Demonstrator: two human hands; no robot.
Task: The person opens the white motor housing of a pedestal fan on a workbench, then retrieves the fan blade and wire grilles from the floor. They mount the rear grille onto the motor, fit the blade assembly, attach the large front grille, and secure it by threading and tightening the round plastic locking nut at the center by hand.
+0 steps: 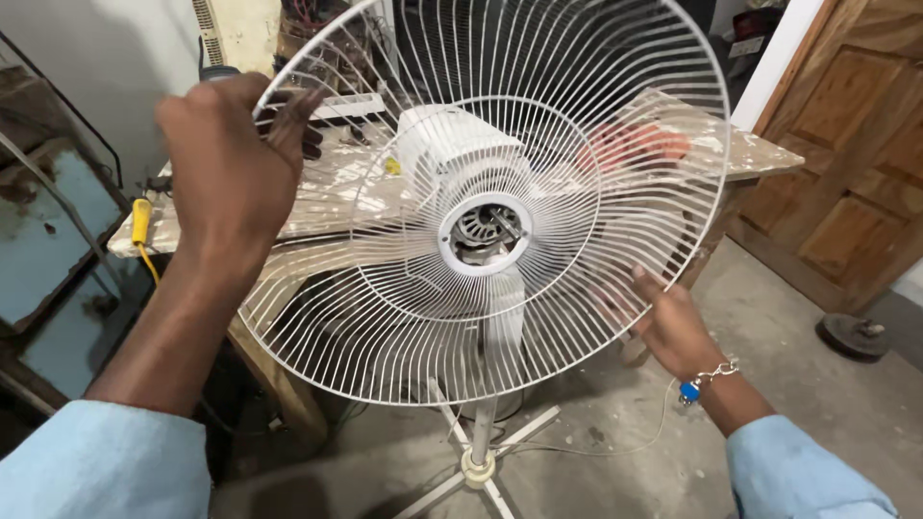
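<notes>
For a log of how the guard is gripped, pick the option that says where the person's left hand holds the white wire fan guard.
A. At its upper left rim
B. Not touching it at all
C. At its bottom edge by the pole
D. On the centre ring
A: the left hand curls over the upper left rim of the fan guard, while the right hand touches its lower right edge.

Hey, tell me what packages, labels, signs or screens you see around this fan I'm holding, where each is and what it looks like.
No clear package, sign or screen shows.
A small pale label-like patch hangs top right, beside the wooden door; too blurred to be sure.
A reddish blur lies on the paint-spattered workbench behind the white fan guard; its kind cannot be told.
The left hand and right hand grip the guard's rim.
</notes>
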